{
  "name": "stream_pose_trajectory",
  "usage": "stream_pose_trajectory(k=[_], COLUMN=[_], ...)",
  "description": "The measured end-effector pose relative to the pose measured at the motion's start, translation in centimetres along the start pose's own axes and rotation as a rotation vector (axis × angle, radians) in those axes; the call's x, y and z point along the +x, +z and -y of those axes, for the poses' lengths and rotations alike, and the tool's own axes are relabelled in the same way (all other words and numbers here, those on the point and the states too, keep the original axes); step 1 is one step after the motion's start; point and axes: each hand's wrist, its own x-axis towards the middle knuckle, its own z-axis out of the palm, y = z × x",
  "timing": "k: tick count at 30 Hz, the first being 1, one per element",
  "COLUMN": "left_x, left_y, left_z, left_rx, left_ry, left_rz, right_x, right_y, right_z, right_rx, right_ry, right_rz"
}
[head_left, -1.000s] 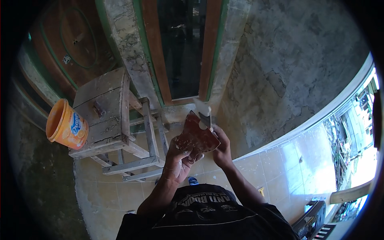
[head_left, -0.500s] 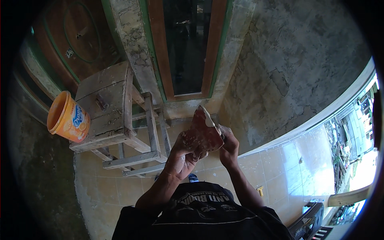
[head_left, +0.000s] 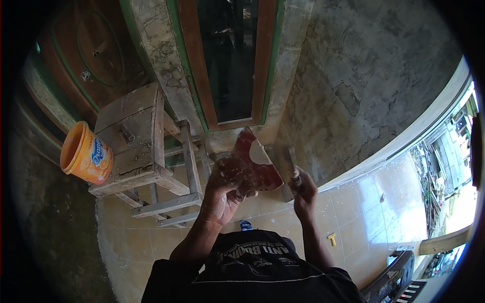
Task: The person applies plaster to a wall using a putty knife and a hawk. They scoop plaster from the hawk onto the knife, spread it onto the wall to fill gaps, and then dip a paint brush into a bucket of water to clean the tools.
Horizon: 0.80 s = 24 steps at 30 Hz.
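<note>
My left hand [head_left: 221, 191] grips a dark red, roughly triangular piece [head_left: 270, 178] in front of my chest, with its pointed end up. A smooth patch of white paste [head_left: 259, 153] lies along its right edge. To the right of it, my right hand [head_left: 305, 194] is closed round the handle of a putty knife [head_left: 289, 162]. The blade is smeared by motion and stands apart from the red piece. Pale smudges show on my left wrist. Some left fingers are hidden behind the red piece.
A worn wooden stand [head_left: 139, 151] at the left bears an orange bucket [head_left: 83, 154] and a small brown object [head_left: 126, 134]. Ahead are a tall wood-framed window [head_left: 230, 60] and a grey plastered wall [head_left: 364, 76]. A small yellow tool [head_left: 332, 239] lies on the tiled floor [head_left: 283, 217].
My right hand has moved off the red piece to the right, bringing the putty knife into view. The white paste now shows as a rounded patch. My left hand has shifted slightly left.
</note>
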Motion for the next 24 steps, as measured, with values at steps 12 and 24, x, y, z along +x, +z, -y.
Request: stream_pose_trajectory(k=[12, 24], left_x=[-0.6, -1.9], left_y=[0.7, 1.6], left_z=[0.7, 2.1], left_rx=[0.570, 1.194], left_ry=[0.573, 0.375], left_rz=[-0.362, 0.006], right_x=[-2.8, -3.2], right_y=[-2.9, -3.3], right_z=[7.8, 7.3], right_rx=[0.173, 0.347], right_ry=[0.531, 0.481], right_rz=[0.357, 0.234])
